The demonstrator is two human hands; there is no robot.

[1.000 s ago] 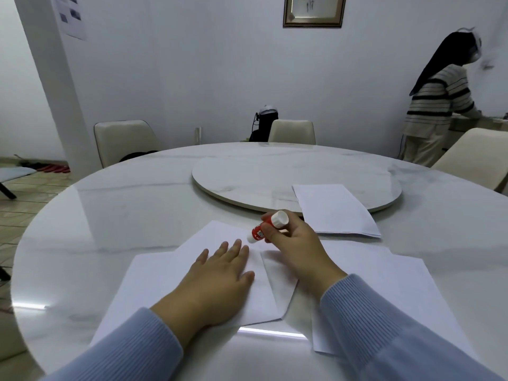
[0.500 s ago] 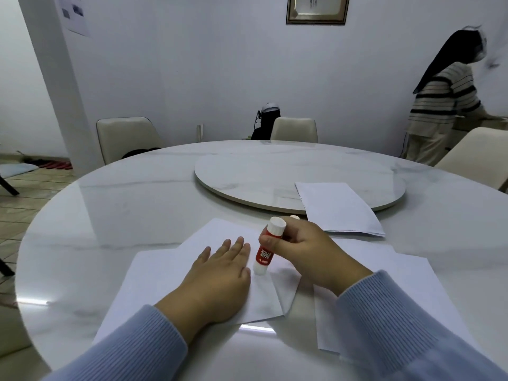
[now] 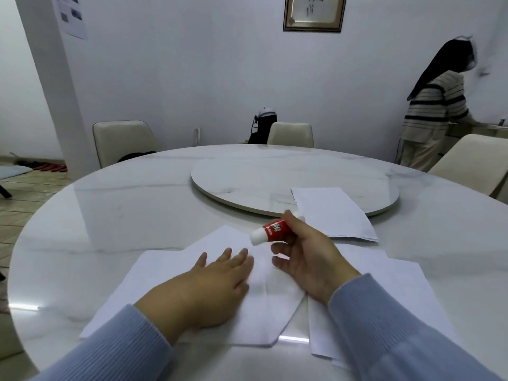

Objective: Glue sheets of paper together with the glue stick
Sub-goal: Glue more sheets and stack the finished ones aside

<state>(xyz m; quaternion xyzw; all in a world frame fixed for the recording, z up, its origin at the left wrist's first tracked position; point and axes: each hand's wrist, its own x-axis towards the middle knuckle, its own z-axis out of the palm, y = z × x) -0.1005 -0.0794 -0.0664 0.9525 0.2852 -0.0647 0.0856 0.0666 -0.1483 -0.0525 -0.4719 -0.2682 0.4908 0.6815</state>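
Observation:
My left hand lies flat, fingers spread, on overlapping white paper sheets at the near side of the round marble table. Just to its right, my right hand holds a red and white glue stick above the sheets, tilted nearly level with its white end pointing left. Another white sheet lies under my right forearm. A separate stack of white paper rests further back, partly on the turntable.
A round marble turntable sits at the table's centre. Cream chairs stand around the far side. A person in a striped top stands at the back right by a counter.
The glue stick stood upright with its tip on the paper half a second ago; my right hand has lifted it off and tilted it sideways. My left hand has stayed flat on the sheets.

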